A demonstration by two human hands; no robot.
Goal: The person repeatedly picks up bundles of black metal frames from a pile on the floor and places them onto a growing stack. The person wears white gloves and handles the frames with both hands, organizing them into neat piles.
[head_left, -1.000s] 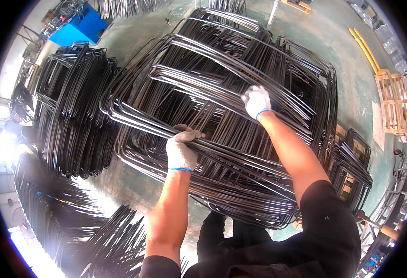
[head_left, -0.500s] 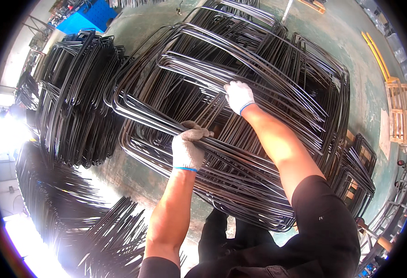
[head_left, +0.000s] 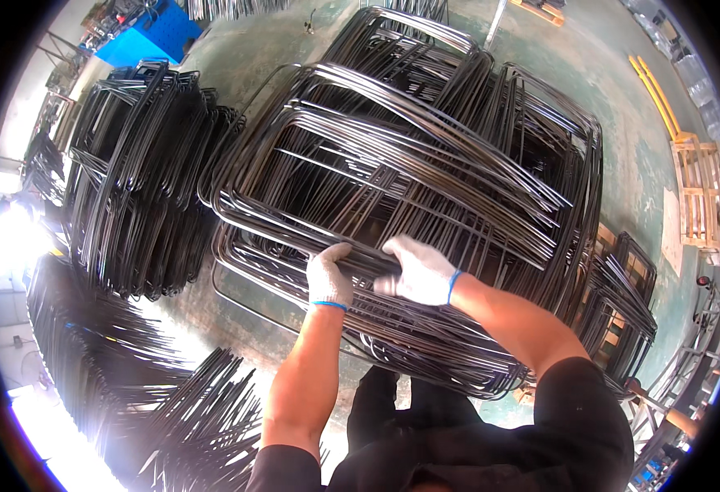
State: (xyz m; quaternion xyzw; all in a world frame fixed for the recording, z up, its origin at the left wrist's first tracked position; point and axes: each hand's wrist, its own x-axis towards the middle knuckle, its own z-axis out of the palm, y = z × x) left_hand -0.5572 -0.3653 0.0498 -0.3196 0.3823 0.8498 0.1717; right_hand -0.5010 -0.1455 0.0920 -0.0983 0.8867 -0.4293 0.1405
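Note:
A large pile of dark, bent metal rod frames (head_left: pixel 425 184) with rounded corners lies in front of me. My left hand (head_left: pixel 329 277), in a pale knit glove with a blue cuff, is closed around a bundle of these rods (head_left: pixel 269 227) at the near part of the pile. Just to its right is my right hand (head_left: pixel 421 271), gloved the same way. Its thumb and fingers are apart over the same bundle, the fingertips blurred by motion. Under the right palm the rods are hidden.
More bent frames (head_left: pixel 142 180) are stacked at the left, with long thin rods (head_left: pixel 196 410) below them. A blue box (head_left: pixel 150 33) stands at the far left. To the right are wooden pallets (head_left: pixel 699 197), a yellow pallet jack (head_left: pixel 657 98) and smaller frames (head_left: pixel 626 287).
My right hand has come from the upper rods down toward my left hand. The left hand has stayed nearly in place. A single rod frame now sticks out below the pile's left side.

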